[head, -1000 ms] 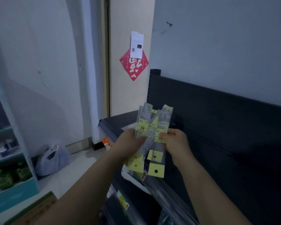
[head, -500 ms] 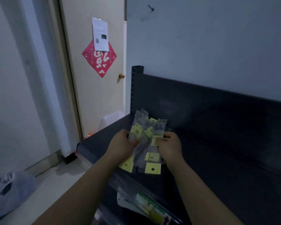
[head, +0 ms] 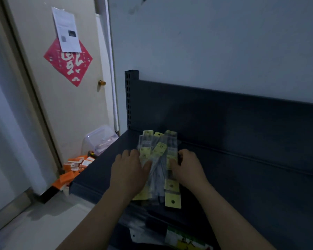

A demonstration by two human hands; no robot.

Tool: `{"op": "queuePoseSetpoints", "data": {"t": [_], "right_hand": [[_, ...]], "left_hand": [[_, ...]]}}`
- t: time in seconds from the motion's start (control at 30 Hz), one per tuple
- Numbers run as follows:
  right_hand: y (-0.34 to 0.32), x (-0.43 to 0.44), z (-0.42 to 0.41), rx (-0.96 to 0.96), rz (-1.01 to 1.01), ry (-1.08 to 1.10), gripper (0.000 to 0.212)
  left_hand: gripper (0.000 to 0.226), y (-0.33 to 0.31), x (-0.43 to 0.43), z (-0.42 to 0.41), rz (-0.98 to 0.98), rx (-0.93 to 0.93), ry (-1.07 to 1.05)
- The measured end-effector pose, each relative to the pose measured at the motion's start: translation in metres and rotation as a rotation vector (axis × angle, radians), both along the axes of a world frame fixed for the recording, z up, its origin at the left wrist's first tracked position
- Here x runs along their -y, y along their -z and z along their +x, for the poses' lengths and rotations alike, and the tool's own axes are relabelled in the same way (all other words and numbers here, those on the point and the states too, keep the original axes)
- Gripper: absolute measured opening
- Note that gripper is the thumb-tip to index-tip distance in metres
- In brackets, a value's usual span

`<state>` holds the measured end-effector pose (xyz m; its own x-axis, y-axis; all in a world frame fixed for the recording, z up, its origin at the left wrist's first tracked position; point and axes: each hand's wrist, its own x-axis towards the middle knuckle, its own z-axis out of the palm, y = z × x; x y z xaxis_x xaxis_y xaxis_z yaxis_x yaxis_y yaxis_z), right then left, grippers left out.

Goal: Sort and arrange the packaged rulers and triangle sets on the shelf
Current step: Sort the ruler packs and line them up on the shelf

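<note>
On the shelf the ruler packs now lie, lowered from mid-air

The head view looks forward and down, close over the shelf.

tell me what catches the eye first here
The fan of yellow-tagged packaged rulers at centre, over the dark shelf, held from both sides by the left hand and right hand. Then the red diamond paper on the door, upper left, and orange boxes strewn on the floor below.
</note>
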<state>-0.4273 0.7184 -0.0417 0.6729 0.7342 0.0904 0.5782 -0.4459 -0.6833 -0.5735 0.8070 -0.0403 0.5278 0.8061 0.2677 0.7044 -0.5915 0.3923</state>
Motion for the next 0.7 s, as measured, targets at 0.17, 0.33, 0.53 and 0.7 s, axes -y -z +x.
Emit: {"op": "queuePoseSetpoints", "data": {"t": [0.17,0.33,0.53,0.7], "right_hand": [[-0.014,0.024,-0.008,0.148,0.009,-0.036,0.034],[-0.011,0.062,-0.005,0.282,-0.039,0.023,0.051],[-0.010,0.128,0.013,0.350,-0.059,0.158,0.051],[-0.014,0.192,0.034,0.387,-0.057,0.292,0.049]], "left_hand": [[0.037,-0.016,0.020,0.011,0.126,0.141,0.218],[0.040,-0.019,0.047,0.032,0.083,0.157,0.382],[0.034,-0.011,0.089,0.065,0.118,0.197,0.509],[0.036,-0.014,0.137,0.099,0.118,0.170,0.603]]}}
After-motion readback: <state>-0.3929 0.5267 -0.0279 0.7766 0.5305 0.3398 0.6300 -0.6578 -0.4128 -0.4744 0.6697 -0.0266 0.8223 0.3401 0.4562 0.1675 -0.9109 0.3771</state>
